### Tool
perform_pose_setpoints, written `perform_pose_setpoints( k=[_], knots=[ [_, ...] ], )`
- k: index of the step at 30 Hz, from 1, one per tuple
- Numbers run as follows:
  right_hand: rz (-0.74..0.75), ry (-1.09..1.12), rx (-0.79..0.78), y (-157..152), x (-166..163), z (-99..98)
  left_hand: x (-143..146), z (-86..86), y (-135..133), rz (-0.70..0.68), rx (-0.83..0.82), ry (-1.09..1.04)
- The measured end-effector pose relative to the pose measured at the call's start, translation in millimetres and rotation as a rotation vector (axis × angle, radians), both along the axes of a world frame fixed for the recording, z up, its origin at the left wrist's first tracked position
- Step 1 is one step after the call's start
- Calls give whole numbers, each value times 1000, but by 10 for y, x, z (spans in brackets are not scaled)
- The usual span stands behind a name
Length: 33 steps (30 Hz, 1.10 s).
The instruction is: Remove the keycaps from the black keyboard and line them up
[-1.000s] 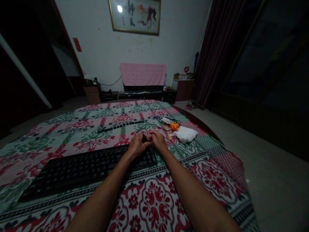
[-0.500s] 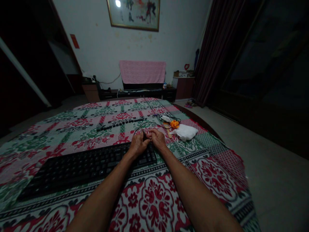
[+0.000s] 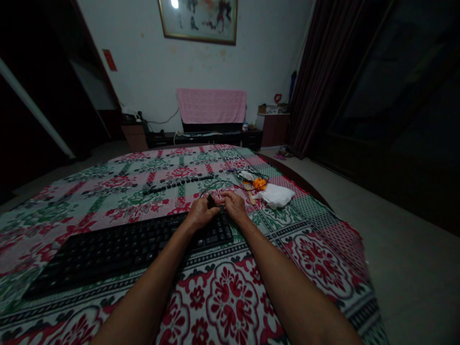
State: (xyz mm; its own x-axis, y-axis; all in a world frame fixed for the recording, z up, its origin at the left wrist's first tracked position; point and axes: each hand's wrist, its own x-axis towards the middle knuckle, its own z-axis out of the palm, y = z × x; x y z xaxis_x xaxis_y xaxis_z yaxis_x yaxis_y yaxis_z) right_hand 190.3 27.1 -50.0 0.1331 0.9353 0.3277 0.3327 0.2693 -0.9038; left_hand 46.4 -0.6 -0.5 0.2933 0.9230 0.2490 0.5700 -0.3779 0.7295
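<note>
A black keyboard (image 3: 118, 247) lies slantwise on the patterned tablecloth, its right end under my hands. My left hand (image 3: 201, 212) is closed above that end, pinching a small black piece (image 3: 210, 201) that stands up between thumb and fingers; it is too dark to tell its kind. Close beside it, my right hand (image 3: 235, 207) has its fingers drawn together near the same piece, and whatever they hold is hidden. Past the hands, a row of small black keycaps (image 3: 183, 181) stretches across the cloth. A thin black cable (image 3: 223, 181) curves behind my fingers.
Right of my hands lie a crumpled white tissue (image 3: 276, 196), an orange bundle (image 3: 259, 184), a flat wooden stick (image 3: 251, 197) and a smaller white wad (image 3: 246, 176). The table's rounded edge (image 3: 305, 184) runs along the right. A low cabinet (image 3: 215, 138) stands against the wall.
My left hand has shifted slightly left, away from the right hand, and more of the black piece shows. The right hand stays nearly in place.
</note>
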Motion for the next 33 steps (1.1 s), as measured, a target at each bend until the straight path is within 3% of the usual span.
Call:
perform_pose_setpoints(
  k=[6, 13, 24, 33],
  knots=[
    [10, 3, -8, 13, -2, -14, -80, -121, 110, -92, -98, -200],
    [21, 64, -32, 23, -2, -23, -56, -132, 114, -74, -52, -105],
    [61, 296, -89, -46, -30, 114, 13, 125, 172, -231, -118, 81],
    [59, 409, -79, 58, -10, 5, 126, 329, 149, -229, -111, 251]
  ],
)
